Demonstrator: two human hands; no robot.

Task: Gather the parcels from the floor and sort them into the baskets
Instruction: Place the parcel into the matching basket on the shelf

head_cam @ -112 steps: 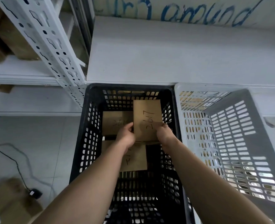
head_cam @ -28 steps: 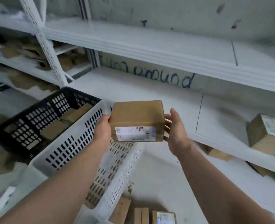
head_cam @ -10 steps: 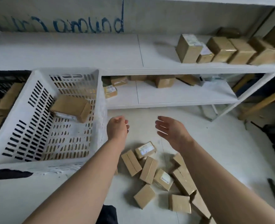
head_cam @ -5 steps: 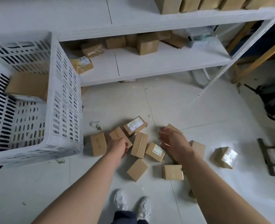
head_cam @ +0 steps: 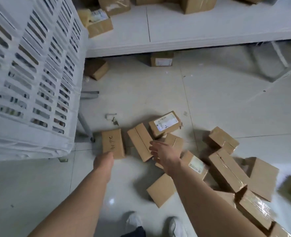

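Pale floor tiles spread under a scatter of brown cardboard parcels, with a slotted white basket standing tall at the left and a low white shelf carrying more boxes at the far side. The left hand is down at the near end of a parcel with handwriting, which lies just right of the basket's corner. The hand is seen from behind and its fingers are hidden, so whether it grips the box or only touches it cannot be told. The right hand is spread wide, fingers apart and pointing left, and holds nothing. It hovers over the middle of the pile, between a long taped parcel just left of its fingertips and a smaller parcel on its far side. A parcel with a white label lies beyond both. More parcels are heaped to the right, well apart from the basket. Two white shoes show at the near edge.
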